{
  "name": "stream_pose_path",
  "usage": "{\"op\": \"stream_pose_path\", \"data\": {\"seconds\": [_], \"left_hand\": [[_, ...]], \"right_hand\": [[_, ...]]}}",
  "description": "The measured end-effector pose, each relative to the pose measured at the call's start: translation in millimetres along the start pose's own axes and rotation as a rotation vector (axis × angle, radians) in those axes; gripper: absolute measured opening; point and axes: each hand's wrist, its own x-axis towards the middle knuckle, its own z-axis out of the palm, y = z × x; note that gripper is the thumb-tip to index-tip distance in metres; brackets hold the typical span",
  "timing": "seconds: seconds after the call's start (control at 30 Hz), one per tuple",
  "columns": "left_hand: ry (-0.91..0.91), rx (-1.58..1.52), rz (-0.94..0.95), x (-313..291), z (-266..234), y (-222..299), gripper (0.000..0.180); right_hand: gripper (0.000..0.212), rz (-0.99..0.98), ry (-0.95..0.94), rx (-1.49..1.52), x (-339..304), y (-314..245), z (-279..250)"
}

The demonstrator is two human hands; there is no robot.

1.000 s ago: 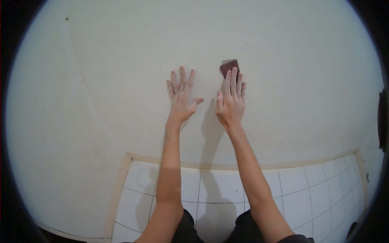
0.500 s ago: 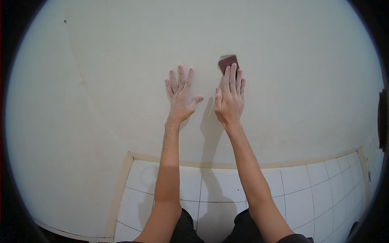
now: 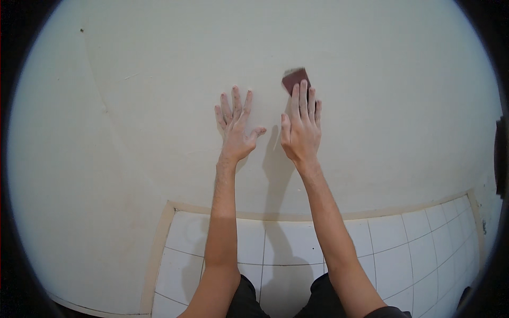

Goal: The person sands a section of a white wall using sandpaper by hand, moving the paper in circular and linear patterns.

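Observation:
Against the pale wall (image 3: 175, 79), my left hand (image 3: 236, 132) lies with its fingers spread and nothing in it. To its right, my right hand (image 3: 301, 127) presses a folded piece of brown sandpaper (image 3: 296, 77) to the wall. The fingers point up and lie nearly straight over the sandpaper's lower part. Its upper part sticks out beyond the fingertips, with a lighter edge along the top. Whitish dust coats the fingers of both hands. What lies under the right fingers is hidden.
White floor tiles (image 3: 392, 228) meet the wall at a beige skirting strip (image 3: 254, 215). At the left a wall corner runs down to the strip. A dark object (image 3: 500, 159) stands at the right rim. A small dark hole (image 3: 81, 31) marks the wall at upper left.
The sandpaper and my right hand's fingers have shifted slightly up and to the left along the wall. My left hand has stayed in place. The whole view has tilted a little.

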Motion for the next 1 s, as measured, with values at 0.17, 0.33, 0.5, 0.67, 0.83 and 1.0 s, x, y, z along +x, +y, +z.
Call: {"op": "stream_pose_path", "data": {"seconds": [0.17, 0.33, 0.5, 0.67, 0.83, 1.0], "left_hand": [[0.001, -0.017, 0.014, 8.8, 3.5, 6.9, 0.107], [-0.004, -0.032, -0.004, 1.8, 4.0, 1.2, 0.108], [0.004, -0.014, -0.015, -1.0, -3.1, 1.3, 0.108], [0.037, -0.018, -0.003, 4.9, 10.8, 2.4, 0.108], [0.067, 0.003, -0.006, 7.6, 16.5, -5.9, 0.106], [0.138, 0.056, -0.044, -4.8, 12.3, -11.8, 0.101]], "right_hand": [[0.066, -0.14, -0.003, -0.142, -111.5, 68.3, 49.0], [0.066, -0.049, -0.08, -0.068, -50.1, 22.6, 20.5], [0.066, -0.056, -0.089, -0.014, -16.4, 9.3, 0.1], [0.066, -0.166, -0.193, -0.159, -156.8, 90.0, 35.6], [0.066, -0.218, -0.38, -0.128, -148.2, 100.4, 21.3], [0.065, 0.02, -0.051, -0.148, 21.0, 22.9, -26.4]]}}
